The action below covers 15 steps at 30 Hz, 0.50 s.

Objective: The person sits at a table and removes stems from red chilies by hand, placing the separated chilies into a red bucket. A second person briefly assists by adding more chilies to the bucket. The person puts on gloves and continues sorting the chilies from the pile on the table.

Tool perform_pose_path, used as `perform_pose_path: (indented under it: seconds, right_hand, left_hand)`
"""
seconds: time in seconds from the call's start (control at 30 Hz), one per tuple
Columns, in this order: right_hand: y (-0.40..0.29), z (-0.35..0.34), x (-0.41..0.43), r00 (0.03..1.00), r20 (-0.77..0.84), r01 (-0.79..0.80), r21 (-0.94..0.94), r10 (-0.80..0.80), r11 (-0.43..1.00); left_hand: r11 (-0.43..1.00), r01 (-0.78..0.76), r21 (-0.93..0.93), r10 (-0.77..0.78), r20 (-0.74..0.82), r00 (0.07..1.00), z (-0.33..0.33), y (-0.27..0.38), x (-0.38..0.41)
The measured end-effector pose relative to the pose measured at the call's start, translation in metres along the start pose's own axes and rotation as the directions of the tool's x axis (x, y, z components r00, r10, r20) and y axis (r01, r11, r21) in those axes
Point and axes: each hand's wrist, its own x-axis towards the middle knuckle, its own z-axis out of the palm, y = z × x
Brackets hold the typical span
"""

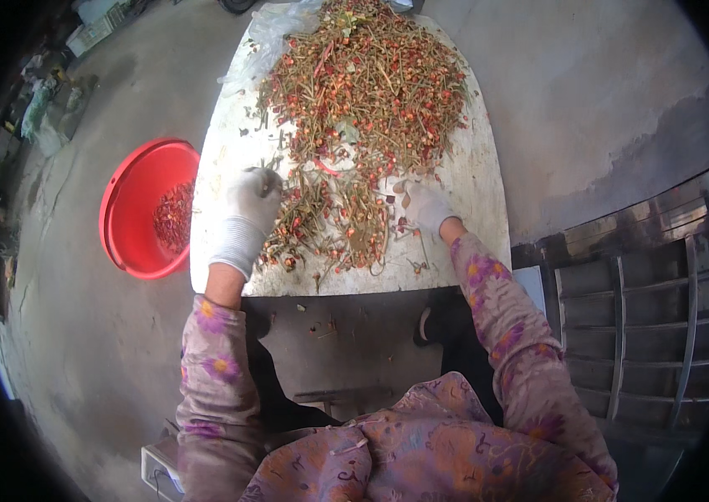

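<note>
A heap of dried plant stems with red and orange bits (370, 81), which look like chilli pepper stalks and caps, covers the far part of a white tabletop (480, 182). Nearer me lies a smaller spread of the same stems (354, 219), between my hands. My left hand (254, 197), in a white knit glove, rests at its left side with the fingers curled under. At the right side is my right hand (423, 204), also gloved, thumb and fingers bent near a few dark red bits. Whether either hand pinches something is too small to tell.
A red plastic basin (132, 207) with red pieces inside stands left of the table. Clear plastic sheeting (267, 47) lies at the far left corner. A metal rack (621, 332) is at the right. A white crate (91, 34) and sacks (47, 116) sit along the left.
</note>
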Motion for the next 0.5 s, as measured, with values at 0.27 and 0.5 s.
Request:
perform_pose_path:
  seconds: [0.27, 0.5]
  right_hand:
    - [-0.022, 0.008, -0.01, 0.966, -0.14, 0.185, -0.223, -0.219, 0.957]
    - [-0.022, 0.009, 0.0, 0.968, -0.073, 0.195, -0.38, -0.239, 0.904]
  left_hand:
    - [0.993, -0.082, 0.08, 0.083, -0.019, 0.996, -0.013, 0.014, -0.009]
    - [0.996, -0.064, 0.067, 0.061, 0.049, 0.997, -0.002, 0.012, -0.008]
